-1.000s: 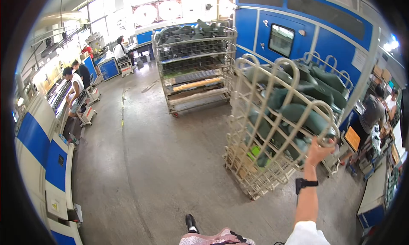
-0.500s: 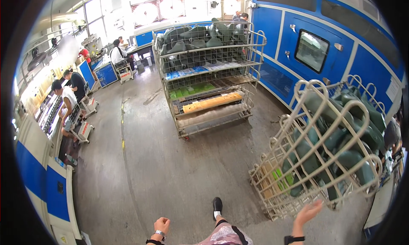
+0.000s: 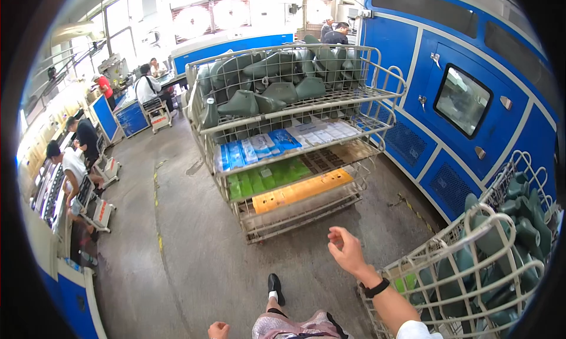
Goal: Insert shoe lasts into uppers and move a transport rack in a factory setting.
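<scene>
My right hand (image 3: 346, 250) reaches forward over the floor, fingers loosely bent and apart, holding nothing. It is near the lower shelves of a beige wire-mesh cart (image 3: 303, 106), without touching it. Dark green shoe lasts (image 3: 239, 103) are heaped in that cart's upper basket. At the lower edge, my left hand (image 3: 219, 330) hangs with its fingers curled in; I see nothing in it. A second mesh cart (image 3: 466, 280), also full of dark green shoe lasts (image 3: 492, 244), stands at my right, beside my right forearm.
Blue sheets (image 3: 256, 151), a green sheet (image 3: 265, 177) and an orange board (image 3: 302, 190) lie on the cart's lower shelves. A blue machine (image 3: 407, 73) with a windowed door lines the right. People (image 3: 71, 168) sit along a left-hand bench.
I have moved closer to the cart ahead. My right hand has gone from beside the right cart's rail to forward over the floor. The left hand has dropped toward the lower edge.
</scene>
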{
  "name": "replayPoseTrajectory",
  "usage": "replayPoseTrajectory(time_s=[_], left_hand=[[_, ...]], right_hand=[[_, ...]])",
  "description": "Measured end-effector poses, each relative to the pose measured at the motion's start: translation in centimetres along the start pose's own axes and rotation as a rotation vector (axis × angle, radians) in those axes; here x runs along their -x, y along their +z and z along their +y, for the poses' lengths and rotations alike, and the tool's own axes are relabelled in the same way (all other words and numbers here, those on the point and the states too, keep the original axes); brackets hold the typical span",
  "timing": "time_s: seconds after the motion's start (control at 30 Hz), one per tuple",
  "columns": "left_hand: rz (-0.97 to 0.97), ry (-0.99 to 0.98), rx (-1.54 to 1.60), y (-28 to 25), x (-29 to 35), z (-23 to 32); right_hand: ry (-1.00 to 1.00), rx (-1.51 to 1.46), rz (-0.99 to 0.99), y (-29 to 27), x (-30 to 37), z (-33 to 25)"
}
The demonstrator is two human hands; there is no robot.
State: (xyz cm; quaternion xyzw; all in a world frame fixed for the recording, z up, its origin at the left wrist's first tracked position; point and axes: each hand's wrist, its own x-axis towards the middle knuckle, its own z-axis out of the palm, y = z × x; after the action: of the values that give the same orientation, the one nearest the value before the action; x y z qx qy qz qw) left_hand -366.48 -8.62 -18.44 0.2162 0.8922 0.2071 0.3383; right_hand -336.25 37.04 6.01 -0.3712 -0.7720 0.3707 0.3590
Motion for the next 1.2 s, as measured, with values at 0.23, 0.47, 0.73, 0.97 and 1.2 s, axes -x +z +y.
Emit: replayPoseTrajectory(time_s=[0.23, 0.47, 0.73, 0.97, 1.2], left_hand=[[0.348, 0.303, 0.215, -13.9, -22.6, 22.1], [0.536, 0.824, 0.537, -26.6, -33.8, 46.6], [0.416, 0.735, 0.684, -26.3, -40.2, 47.9], [0.464, 0.764, 0.908, -25.6, -43.0, 44.2], [0.436, 0.785, 0.776, -27.8, -42.3, 46.0]], right_hand=[[0.024, -0.014, 0.013, 5.9, -17.2, -1.1], [0.084, 0.032, -0.034, 9.0, -25.3, 0.8], [0.219, 0.027, 0.064, 5.2, -29.9, 7.3], [0.284, 0.065, 0.381, -4.9, -35.3, 17.2], [0.290, 0.249, 0.511, -16.4, -43.9, 22.5]])
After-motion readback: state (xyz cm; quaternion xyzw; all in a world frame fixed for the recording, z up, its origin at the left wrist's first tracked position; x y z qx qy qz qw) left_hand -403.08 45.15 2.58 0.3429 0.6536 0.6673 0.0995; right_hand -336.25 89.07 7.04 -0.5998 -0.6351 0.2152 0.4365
